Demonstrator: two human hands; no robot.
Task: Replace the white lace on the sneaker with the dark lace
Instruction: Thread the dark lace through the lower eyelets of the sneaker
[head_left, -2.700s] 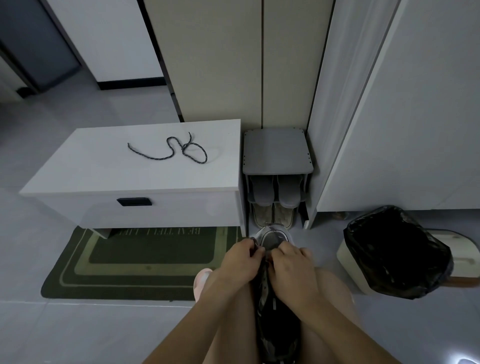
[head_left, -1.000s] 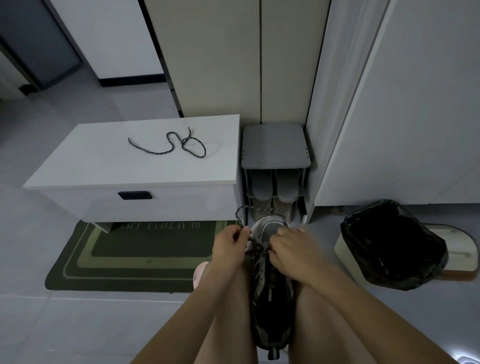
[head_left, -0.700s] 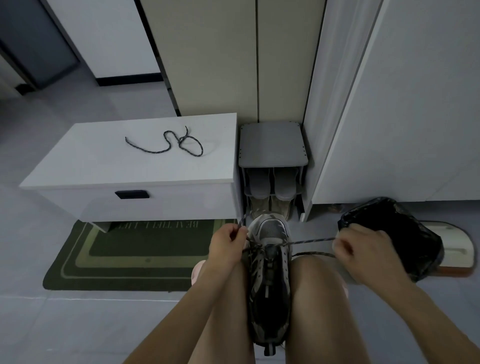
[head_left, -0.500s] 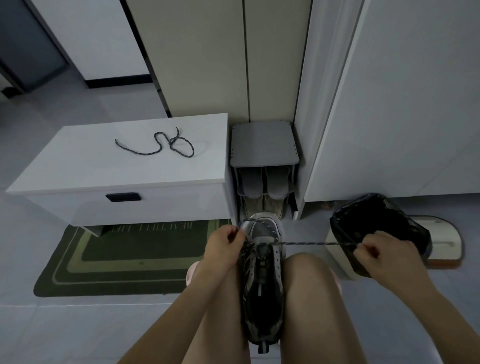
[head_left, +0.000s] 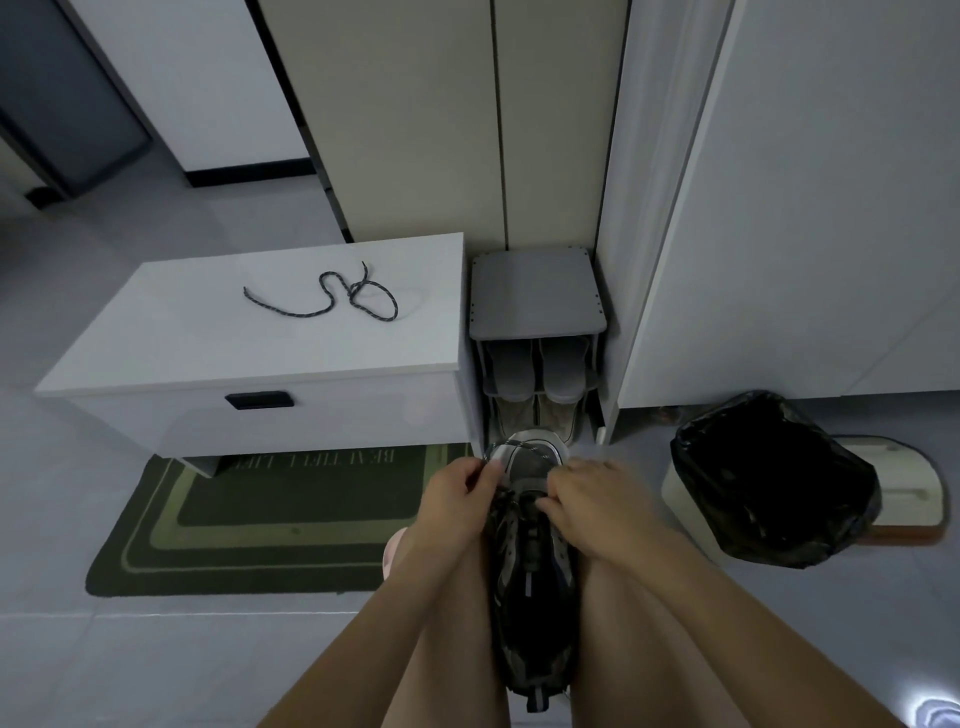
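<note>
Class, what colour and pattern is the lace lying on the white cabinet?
The lace is dark with light flecks; head view.

lace (head_left: 298, 314): dark, light flecks
sneaker (head_left: 535, 582): black and grey
bench (head_left: 208, 343): white
mat (head_left: 260, 519): green, paler bands
bag (head_left: 769, 478): black

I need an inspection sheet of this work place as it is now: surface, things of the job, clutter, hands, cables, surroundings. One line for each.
Surface: white bench, grey tiled floor.
Job's things: sneaker clamped between the knees, toe pointing away; speckled lace loops over its toe; dark lace lies loose on the bench; no white lace seen.
Clutter: nothing seen.
Hands: left hand pinches the speckled lace; right hand curled at the sneaker's eyelets, its grip hidden.
Cables: nothing seen.
Surroundings: green mat, shoe rack with slippers, bin with black bag, cabinets.
</note>
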